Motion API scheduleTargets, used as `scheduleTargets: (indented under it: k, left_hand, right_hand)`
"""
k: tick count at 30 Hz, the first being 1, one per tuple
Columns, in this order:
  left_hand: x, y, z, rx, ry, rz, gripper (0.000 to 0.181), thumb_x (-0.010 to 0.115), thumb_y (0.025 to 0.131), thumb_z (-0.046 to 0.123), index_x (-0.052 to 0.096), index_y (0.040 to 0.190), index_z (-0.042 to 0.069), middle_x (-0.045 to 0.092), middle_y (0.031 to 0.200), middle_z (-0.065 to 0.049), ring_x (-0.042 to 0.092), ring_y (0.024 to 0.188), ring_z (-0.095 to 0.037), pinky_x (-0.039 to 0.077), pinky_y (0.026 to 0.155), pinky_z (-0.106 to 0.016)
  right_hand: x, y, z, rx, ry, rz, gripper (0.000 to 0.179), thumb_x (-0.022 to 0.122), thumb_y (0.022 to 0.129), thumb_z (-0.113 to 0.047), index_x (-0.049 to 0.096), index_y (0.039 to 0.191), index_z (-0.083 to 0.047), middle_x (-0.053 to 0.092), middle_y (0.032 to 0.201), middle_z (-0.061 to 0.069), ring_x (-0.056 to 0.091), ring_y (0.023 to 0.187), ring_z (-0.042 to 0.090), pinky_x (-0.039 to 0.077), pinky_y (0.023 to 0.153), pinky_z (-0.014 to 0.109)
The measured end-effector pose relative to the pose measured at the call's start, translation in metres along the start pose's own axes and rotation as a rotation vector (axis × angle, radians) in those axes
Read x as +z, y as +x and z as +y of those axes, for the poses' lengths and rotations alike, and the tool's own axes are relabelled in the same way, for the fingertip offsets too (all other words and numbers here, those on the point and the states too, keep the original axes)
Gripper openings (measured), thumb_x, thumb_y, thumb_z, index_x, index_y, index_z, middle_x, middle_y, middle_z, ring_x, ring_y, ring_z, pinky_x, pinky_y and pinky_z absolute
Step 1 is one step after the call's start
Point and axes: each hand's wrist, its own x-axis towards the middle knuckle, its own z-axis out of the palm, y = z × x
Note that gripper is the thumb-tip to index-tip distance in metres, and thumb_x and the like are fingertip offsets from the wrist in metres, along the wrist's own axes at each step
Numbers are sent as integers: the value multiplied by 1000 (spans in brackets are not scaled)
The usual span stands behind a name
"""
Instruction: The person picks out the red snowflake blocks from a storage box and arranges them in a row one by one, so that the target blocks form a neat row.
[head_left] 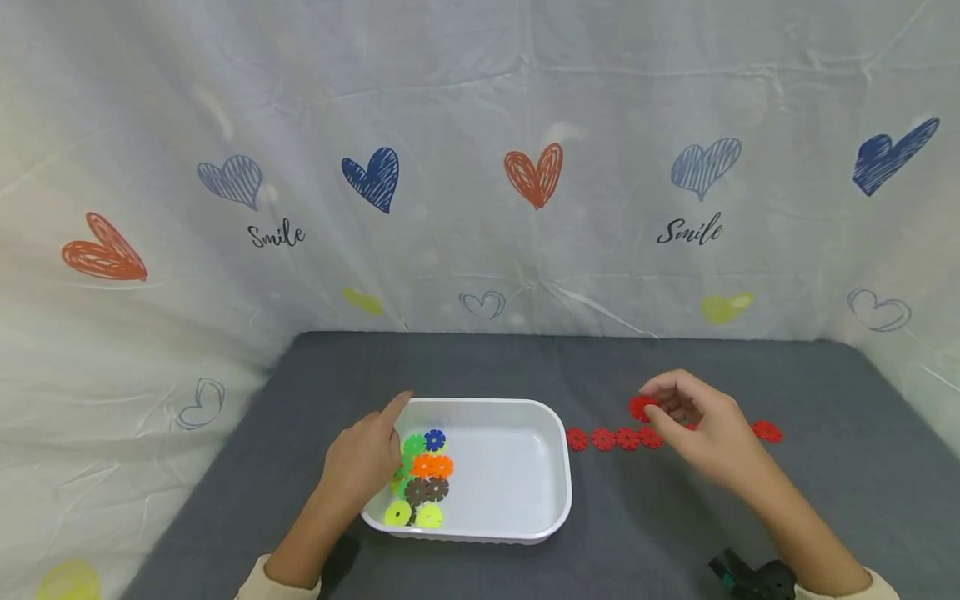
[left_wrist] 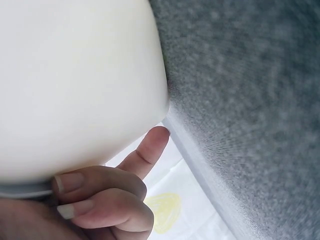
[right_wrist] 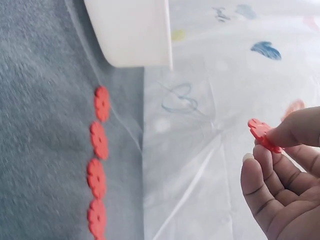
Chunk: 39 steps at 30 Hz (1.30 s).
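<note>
In the head view my left hand (head_left: pixel 363 460) grips the left wall of a white plastic tray (head_left: pixel 510 408), the index finger lying along the rim. The left wrist view shows curled fingers (left_wrist: pixel 112 200) against the tray's outer side. Between thumb and fingertips, my right hand (head_left: pixel 701 425) pinches a red notched disc (head_left: pixel 641 407), held above the table; the right wrist view also shows this red disc (right_wrist: pixel 261 133). Below it runs a row of red discs (head_left: pixel 602 439) on the cloth, partly hidden by the hand. One more red disc (head_left: pixel 767 431) shows at the right.
Inside the tray's left part lie green discs (head_left: pixel 414 445), a blue disc (head_left: pixel 435 439), orange discs (head_left: pixel 432 466), dark brown discs (head_left: pixel 427 490) and yellow discs (head_left: pixel 429 516). Grey cloth (head_left: pixel 637 533) covers the table. A black object (head_left: pixel 757 577) lies by the right forearm.
</note>
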Motion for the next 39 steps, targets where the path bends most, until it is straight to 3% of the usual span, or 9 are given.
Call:
scheduleTargets:
  k: [8, 16, 23, 26, 30, 36, 39]
  left_hand:
    - [0, 0, 0, -4, -8, -10, 53, 59, 95, 9, 51, 147, 18, 62, 83, -6, 44, 54, -18, 39, 48, -32]
    - [-2, 0, 0, -8, -14, -15, 53, 59, 95, 9, 51, 147, 18, 60, 81, -5, 44, 54, -18, 38, 48, -32]
    - [-2, -1, -1, -11, -14, -13, 53, 58, 96, 9, 51, 147, 17, 60, 80, -5, 44, 54, -18, 38, 48, -32]
    - [-2, -1, -1, -7, -10, -6, 53, 58, 95, 9, 51, 147, 17, 60, 80, -5, 44, 54, -18, 38, 48, -32]
    - [-2, -1, -1, -3, -7, -3, 53, 59, 95, 9, 51, 147, 17, 58, 78, -5, 43, 54, -18, 38, 48, -32]
    - [-3, 0, -1, -4, -10, -7, 54, 59, 95, 9, 50, 148, 17, 55, 75, -3, 42, 53, -18, 38, 48, -32]
    - [-3, 0, -1, -6, -11, -9, 53, 59, 95, 9, 50, 147, 17, 55, 75, -3, 42, 53, -18, 37, 48, -32]
  right_hand:
    - [-26, -2, 7, 88, -40, 52, 25, 74, 88, 1, 72, 111, -8, 73, 94, 3, 67, 74, 6, 50, 63, 19]
    - [-55, -6, 30, 219, -120, 136, 22, 68, 96, -9, 72, 117, -6, 71, 96, -16, 65, 76, -2, 47, 65, 15]
    - [-76, -12, 57, 339, -16, 199, 22, 63, 98, -12, 72, 118, -7, 67, 95, -24, 63, 71, 1, 48, 64, 14]
    - [-85, -15, 69, 430, -5, 200, 22, 62, 99, -17, 72, 119, -13, 67, 93, -25, 63, 72, 1, 47, 64, 13]
    - [-94, -20, 86, 552, -81, 176, 25, 60, 101, -26, 69, 122, -14, 64, 90, -26, 61, 73, 1, 45, 64, 15]
    - [-102, -27, 109, 639, -196, 115, 36, 57, 102, -23, 61, 128, 3, 62, 88, -21, 60, 71, -1, 49, 59, 22]
    - [-106, -32, 122, 658, -223, 71, 36, 58, 102, -17, 60, 126, 9, 68, 93, -5, 62, 69, 4, 51, 58, 26]
